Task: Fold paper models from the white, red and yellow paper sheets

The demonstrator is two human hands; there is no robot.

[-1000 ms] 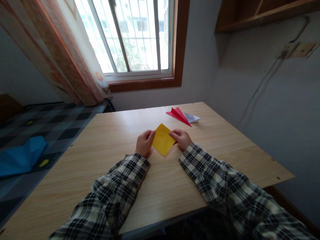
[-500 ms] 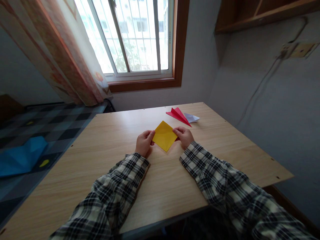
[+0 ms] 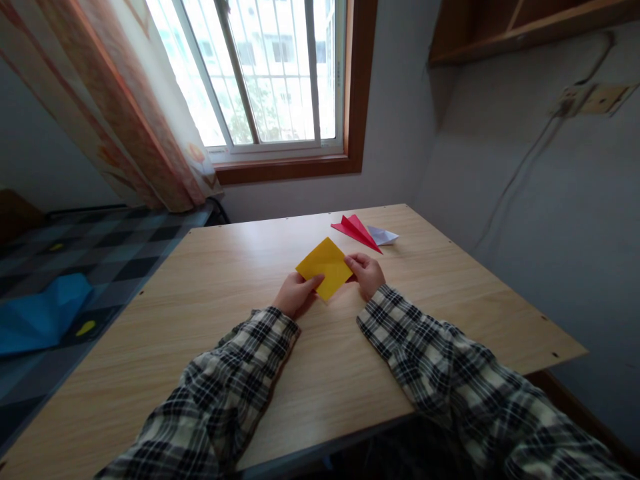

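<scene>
Since half a second ago the yellow paper square (image 3: 323, 268) has swung round, its left corner now lifted up and away from the left hand (image 3: 296, 295), which has slipped down to the sheet's lower edge. From the head view, the one view here: the left hand's fingers are pinched on that near edge, thumb on top, and the right hand (image 3: 367, 273) is clamped on the right corner, fingers curled over it. The sheet is thin, flat, matte, a crisp diamond shape held just over the middle of the bench (image 3: 200, 320), whether it touches the wood is hard to tell. The bench is pale wood-grain laminate, smooth, with small dark screw heads near its edges. Both sleeves are soft black-and-cream check, the lower parts cut off by the frame. Beyond the right hand, near the far edge, lies a folded red paper (image 3: 354, 230), sharp and pointed, touching a smaller folded white paper (image 3: 384, 235); their exact folds are too small to read. Left of the bench a crumpled blue sheet (image 3: 43, 313) lies on a dark checked floor. Most of each palm is hidden.
</scene>
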